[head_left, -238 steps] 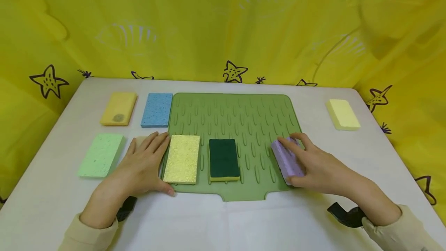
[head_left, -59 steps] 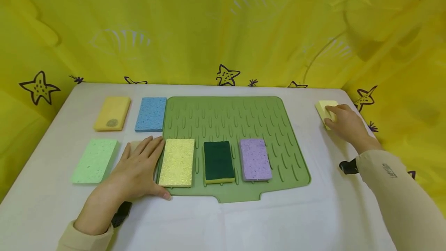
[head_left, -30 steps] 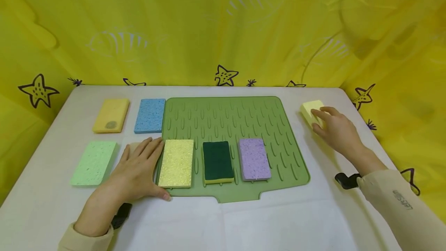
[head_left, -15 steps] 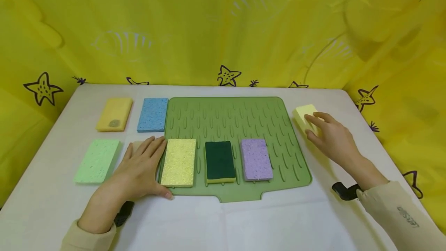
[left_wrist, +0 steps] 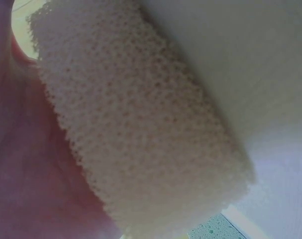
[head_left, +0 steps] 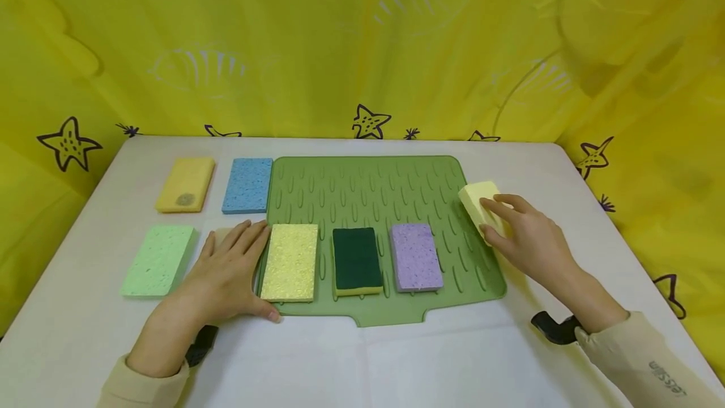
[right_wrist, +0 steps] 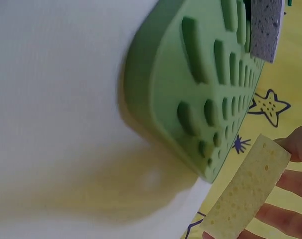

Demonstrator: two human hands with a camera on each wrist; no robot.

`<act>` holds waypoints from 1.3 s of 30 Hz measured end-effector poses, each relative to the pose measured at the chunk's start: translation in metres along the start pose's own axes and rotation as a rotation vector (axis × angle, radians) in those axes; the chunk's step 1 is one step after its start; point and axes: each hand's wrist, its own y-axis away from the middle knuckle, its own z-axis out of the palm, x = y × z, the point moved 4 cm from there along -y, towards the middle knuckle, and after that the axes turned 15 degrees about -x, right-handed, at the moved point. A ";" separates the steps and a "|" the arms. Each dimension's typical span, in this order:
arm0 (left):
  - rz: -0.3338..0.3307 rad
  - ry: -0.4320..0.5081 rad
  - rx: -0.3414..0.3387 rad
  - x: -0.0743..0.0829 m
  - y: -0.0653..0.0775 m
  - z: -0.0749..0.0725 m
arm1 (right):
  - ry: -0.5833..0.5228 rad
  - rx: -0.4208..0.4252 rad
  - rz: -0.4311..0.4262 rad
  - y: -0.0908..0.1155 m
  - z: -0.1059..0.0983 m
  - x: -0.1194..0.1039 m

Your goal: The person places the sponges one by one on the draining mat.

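Observation:
My right hand (head_left: 529, 238) pinches a pale yellow sponge (head_left: 474, 197) between thumb and fingers, over the right edge of the green ridged mat (head_left: 362, 187). In the right wrist view the sponge (right_wrist: 250, 191) hangs tilted, its shadow on the cloth. My left hand (head_left: 223, 276) rests with fingers extended beside the mat's left edge, over a beige porous sponge (left_wrist: 136, 109) mostly hidden from the head view. On the mat's front half, from left to right, lie a yellow sponge (head_left: 291, 263), a dark green scouring sponge (head_left: 357, 260) and a purple sponge (head_left: 416, 257).
Left of the mat lie a blue sponge (head_left: 248, 185), an orange-yellow sponge (head_left: 185, 182) with a dark spot, and a light green sponge (head_left: 160, 260). A white cloth (head_left: 362, 370) covers the table. A yellow patterned curtain (head_left: 306, 49) stands behind and at both sides.
The purple sponge was set down on the mat beside the green one. My right hand then took the pale yellow sponge at the far right and brought it left and nearer. The left hand stays put.

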 end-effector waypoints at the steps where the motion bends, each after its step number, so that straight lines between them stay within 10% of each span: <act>1: 0.000 0.001 0.000 0.000 0.000 0.000 | 0.000 0.002 -0.002 0.001 0.001 -0.002; 39: -0.003 0.012 -0.008 0.000 0.000 0.000 | 0.117 -0.003 -0.017 0.027 0.030 -0.049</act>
